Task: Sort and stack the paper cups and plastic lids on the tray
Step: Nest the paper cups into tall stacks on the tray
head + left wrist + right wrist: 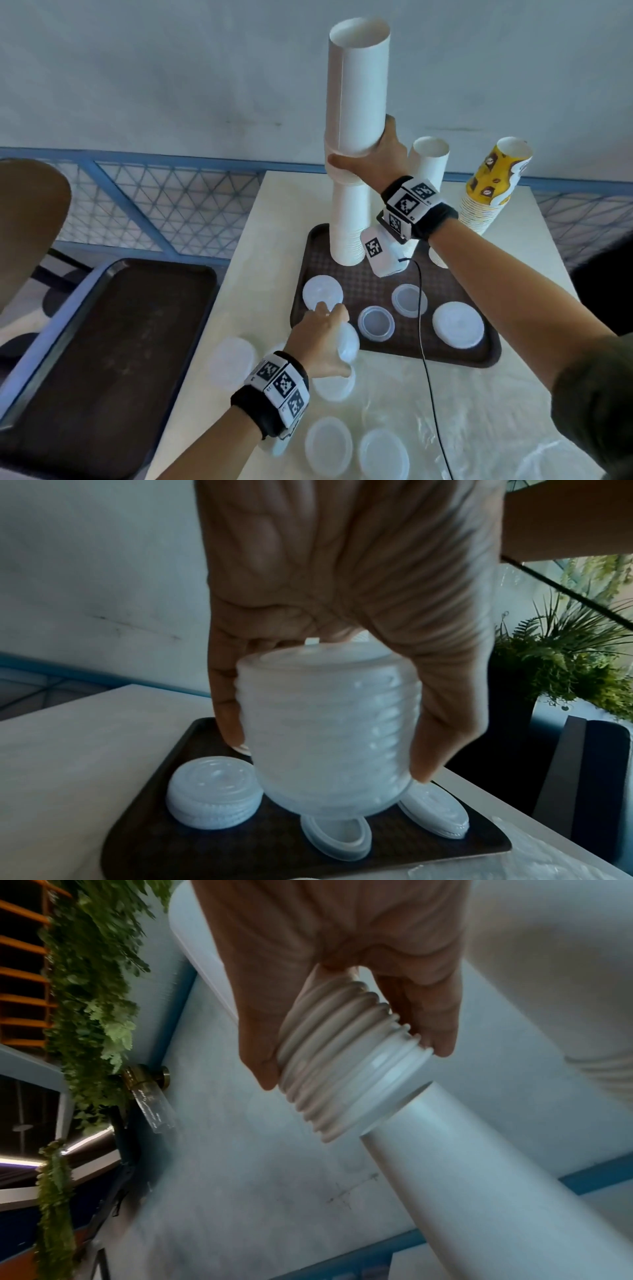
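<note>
My right hand (363,144) grips the ribbed rims of an upside-down stack of white paper cups (356,85) high over the brown tray (479,359). In the right wrist view those cup rims (342,1056) sit around the top of a standing white cup stack (479,1177), which rises from the tray's far left (349,222). My left hand (334,339) holds a stack of translucent plastic lids (325,737) between thumb and fingers, just above the tray's front left corner. A low lid pile (212,796) and single lids (376,322) (458,324) lie on the tray.
Behind my right wrist stands another white cup stack (428,164); a yellow printed cup stack (493,185) stands on the cream table at the right. Several loose lids (329,445) and clear plastic wrap (479,428) lie on the table in front. A second dark tray (102,342) sits left. A black cable (424,342) crosses the tray.
</note>
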